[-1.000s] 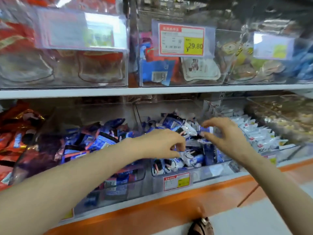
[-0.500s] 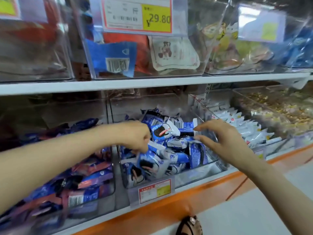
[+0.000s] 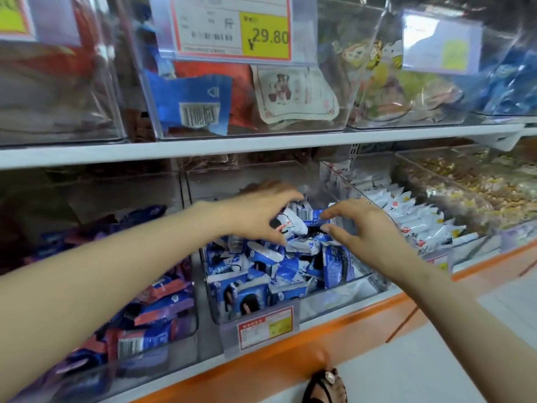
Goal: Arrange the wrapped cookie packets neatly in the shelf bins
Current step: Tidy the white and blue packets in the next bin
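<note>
A clear plastic bin [image 3: 334, 301] on the lower shelf holds a loose heap of blue-and-white wrapped cookie packets [image 3: 279, 266]. My left hand [image 3: 255, 210] reaches over the heap's back and grips a white-and-blue packet [image 3: 290, 223] between thumb and fingers. My right hand [image 3: 363, 228] hovers just to its right; its thumb and forefinger pinch the end of a blue packet with a barcode [image 3: 312, 214]. Both hands are above the middle of the bin.
To the left, a bin of blue, purple and orange packets [image 3: 151, 309]. To the right, a bin of white packets [image 3: 418, 216] and another of yellowish snacks [image 3: 479, 184]. An upper shelf [image 3: 261, 144] carries more clear bins and a 29.80 price tag [image 3: 232, 27]. An orange ledge [image 3: 290, 356] edges the bottom.
Both hands have moved deeper and higher over the blue-and-white heap and closer together. The left hand has taken hold of a white-and-blue packet; the view has closed in on the bin.
</note>
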`<action>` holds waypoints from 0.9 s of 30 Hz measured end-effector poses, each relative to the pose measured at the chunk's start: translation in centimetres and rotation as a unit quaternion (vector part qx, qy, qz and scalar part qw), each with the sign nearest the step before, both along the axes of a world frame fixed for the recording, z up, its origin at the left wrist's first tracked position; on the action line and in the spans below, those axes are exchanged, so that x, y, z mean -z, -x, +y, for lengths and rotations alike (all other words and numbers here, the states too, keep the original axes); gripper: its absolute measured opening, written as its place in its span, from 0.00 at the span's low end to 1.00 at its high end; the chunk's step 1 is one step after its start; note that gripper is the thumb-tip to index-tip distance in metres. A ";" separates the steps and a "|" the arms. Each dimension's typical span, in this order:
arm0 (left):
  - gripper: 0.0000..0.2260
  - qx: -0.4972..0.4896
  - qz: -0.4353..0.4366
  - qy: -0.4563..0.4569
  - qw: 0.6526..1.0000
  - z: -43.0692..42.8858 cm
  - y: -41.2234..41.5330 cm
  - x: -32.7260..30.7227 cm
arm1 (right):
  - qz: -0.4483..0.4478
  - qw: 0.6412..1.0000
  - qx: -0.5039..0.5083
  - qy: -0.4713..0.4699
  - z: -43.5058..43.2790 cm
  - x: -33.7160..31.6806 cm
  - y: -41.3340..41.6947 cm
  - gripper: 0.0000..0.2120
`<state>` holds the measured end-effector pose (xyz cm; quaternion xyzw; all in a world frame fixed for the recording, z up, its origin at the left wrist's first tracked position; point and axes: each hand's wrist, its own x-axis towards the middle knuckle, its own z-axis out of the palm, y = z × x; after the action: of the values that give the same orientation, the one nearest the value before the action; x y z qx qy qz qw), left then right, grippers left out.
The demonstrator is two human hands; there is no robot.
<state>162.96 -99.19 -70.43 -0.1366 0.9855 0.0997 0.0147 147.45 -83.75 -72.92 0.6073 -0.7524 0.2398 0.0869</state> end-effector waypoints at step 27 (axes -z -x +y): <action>0.18 -0.009 -0.194 -0.107 0.975 -4.4 -3.4 -0.4 | 0.045 0.990 -0.099 -0.088 -1.3 0.5 -2.4 0.11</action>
<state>166.36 -103.64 -70.02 -0.1595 0.9463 0.1760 0.2195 149.85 -85.07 -73.45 0.6945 -0.7019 0.1523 0.0429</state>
